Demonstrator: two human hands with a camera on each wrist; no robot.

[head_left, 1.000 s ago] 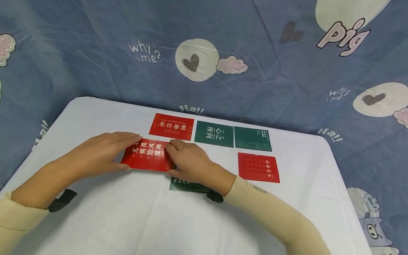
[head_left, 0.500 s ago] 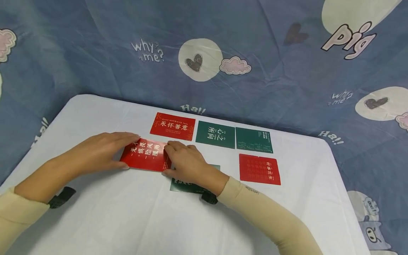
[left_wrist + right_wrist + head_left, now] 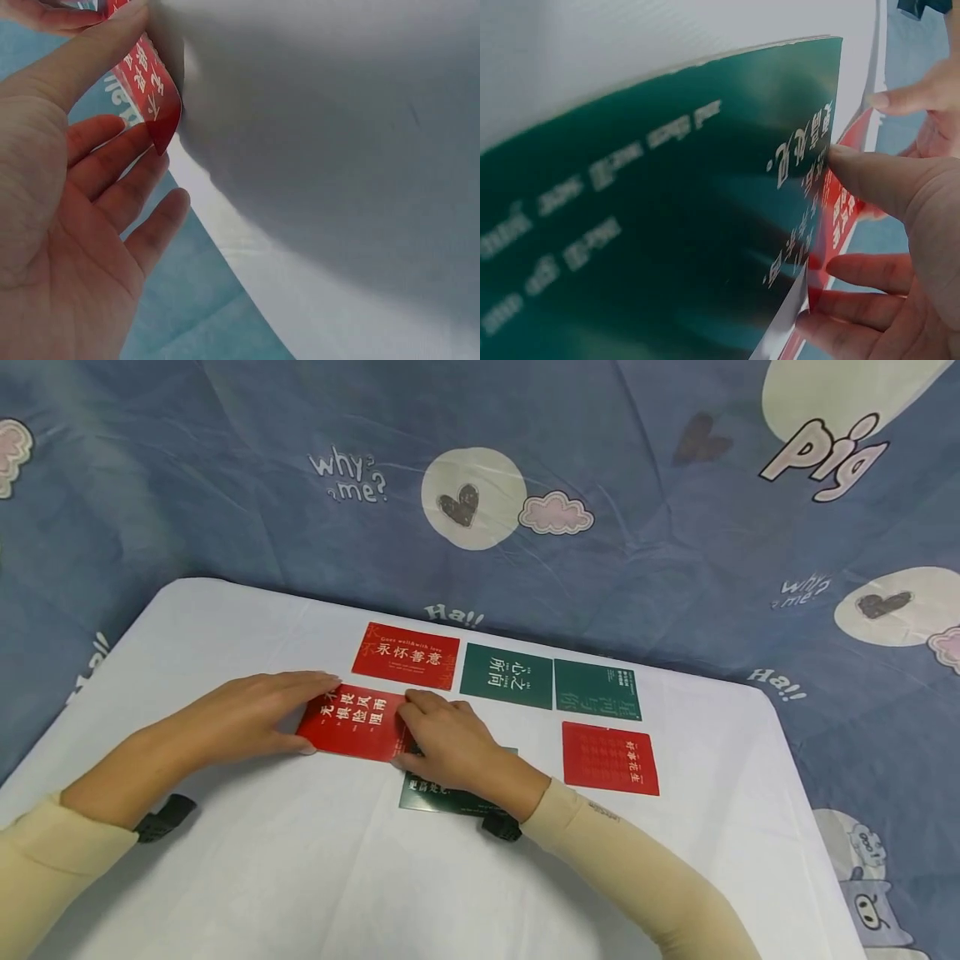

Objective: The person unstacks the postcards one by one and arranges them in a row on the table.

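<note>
A red card [image 3: 358,727] with white Chinese characters is held by both hands near the middle left of the white table. My left hand [image 3: 243,718] grips its left end, with the thumb [image 3: 120,30] on the near edge and the fingers [image 3: 139,161] along the far corner. At the other end, my right hand [image 3: 448,739] holds the card the same way, between thumb [image 3: 870,176] and fingers [image 3: 866,292]. Under the right hand and wrist lies a green card [image 3: 438,797], partly hidden; the red card's right end sits close by its upper left corner.
Along the back edge lie a red card [image 3: 407,672], a green card [image 3: 506,693] and a second green card [image 3: 597,706]. Another red card [image 3: 609,770] lies in front of them. The white table [image 3: 262,877] meets a blue printed cloth [image 3: 262,543] behind.
The held red card shifts slightly left, then back to the right, with both hands staying on its ends. The other cards stay in place.
</note>
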